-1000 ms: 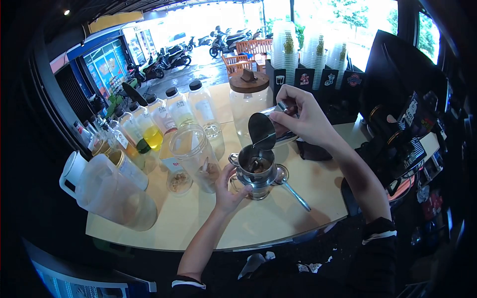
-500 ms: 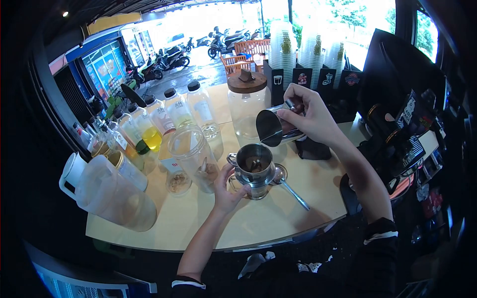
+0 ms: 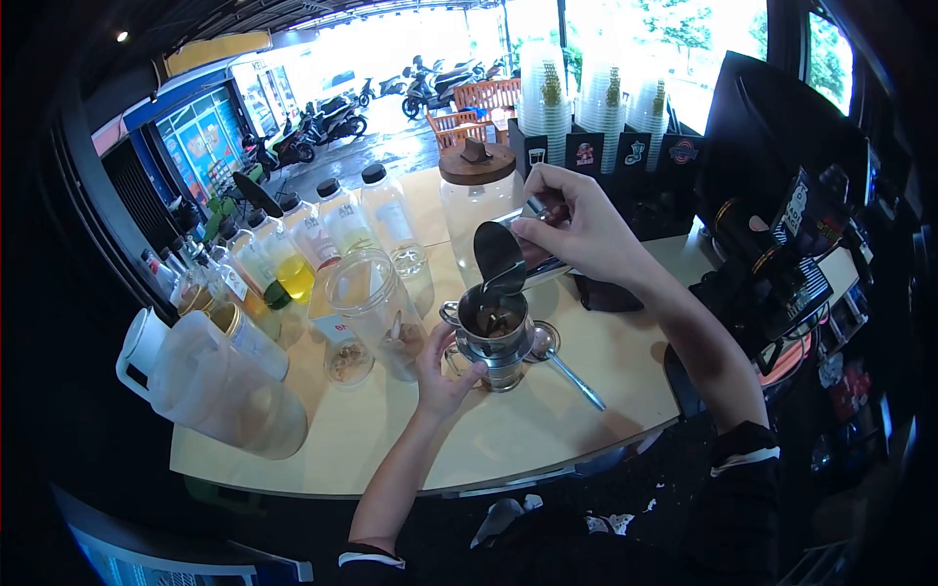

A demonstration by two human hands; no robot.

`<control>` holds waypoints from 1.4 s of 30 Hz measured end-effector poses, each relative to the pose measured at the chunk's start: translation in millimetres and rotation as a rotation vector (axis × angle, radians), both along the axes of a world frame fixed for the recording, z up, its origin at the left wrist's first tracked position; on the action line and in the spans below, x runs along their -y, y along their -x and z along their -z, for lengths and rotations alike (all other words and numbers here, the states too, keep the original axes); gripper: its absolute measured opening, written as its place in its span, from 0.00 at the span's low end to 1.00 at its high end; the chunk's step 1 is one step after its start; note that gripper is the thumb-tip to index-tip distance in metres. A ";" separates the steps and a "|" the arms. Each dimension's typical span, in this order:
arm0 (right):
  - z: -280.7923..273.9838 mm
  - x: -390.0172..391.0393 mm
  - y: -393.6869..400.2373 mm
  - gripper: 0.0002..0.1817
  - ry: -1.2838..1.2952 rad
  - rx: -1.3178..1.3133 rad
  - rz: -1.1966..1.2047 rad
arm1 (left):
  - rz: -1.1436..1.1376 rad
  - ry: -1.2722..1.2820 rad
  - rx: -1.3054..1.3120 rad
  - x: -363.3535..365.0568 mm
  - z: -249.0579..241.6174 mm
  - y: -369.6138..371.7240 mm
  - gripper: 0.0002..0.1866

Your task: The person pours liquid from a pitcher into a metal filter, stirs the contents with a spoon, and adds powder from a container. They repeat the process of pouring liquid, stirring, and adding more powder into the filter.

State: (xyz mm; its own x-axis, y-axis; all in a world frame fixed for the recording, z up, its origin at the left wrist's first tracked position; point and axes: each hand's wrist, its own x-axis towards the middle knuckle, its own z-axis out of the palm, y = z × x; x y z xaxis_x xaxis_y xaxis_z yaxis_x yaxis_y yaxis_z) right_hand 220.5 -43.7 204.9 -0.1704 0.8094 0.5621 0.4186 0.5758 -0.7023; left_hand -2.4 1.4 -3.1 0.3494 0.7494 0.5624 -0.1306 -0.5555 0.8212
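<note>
Metal drip filter (image 3: 495, 346) is sitting atop what is looking like a glass cup (image 3: 504, 378), right of the middle of the worktop (image 3: 630, 391) and inward from its front edge. Spilling is seeming the main risk: the right hand (image 3: 581, 232), its thumb and fingers pinching the handle of a metal pitcher (image 3: 503, 258), could be tipping too steeply and sending liquid over the rim, or drifting sideways and wetting the left hand (image 3: 446, 379). That hand's thumb and fingers are curling apart around the filter's lower left side, clasping it; an uneven push could be toppling the stack toward the spoon (image 3: 576, 379) lying just beside it. Shiny silver walls are catching light, a looped handle is jutting leftward, and dark, glinting contents are showing inside.
</note>
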 end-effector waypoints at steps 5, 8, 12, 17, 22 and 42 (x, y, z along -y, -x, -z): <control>1.2 4.8 4.8 0.11 -0.030 -0.031 -0.052 | -0.015 -0.037 0.033 -4.4 4.8 -0.7 0.39; 0.7 13.3 7.2 0.12 -0.005 -0.093 -0.036 | -0.015 -0.037 0.034 -3.3 3.1 -1.1 0.39; -2.4 25.0 3.0 0.13 0.043 -0.076 -0.011 | -0.019 -0.020 0.038 -2.8 4.1 -1.2 0.39; -2.2 34.6 -1.9 0.13 0.069 -0.103 0.017 | -0.032 -0.042 0.035 -2.8 4.1 -1.3 0.38; 7.6 31.0 -17.0 0.13 0.012 -0.091 0.083 | -0.022 -0.038 0.029 -1.7 2.0 -1.1 0.38; 209.0 11.7 -104.2 0.09 0.284 -1.038 0.281 | -0.039 -0.022 0.077 4.3 -2.7 -4.8 0.39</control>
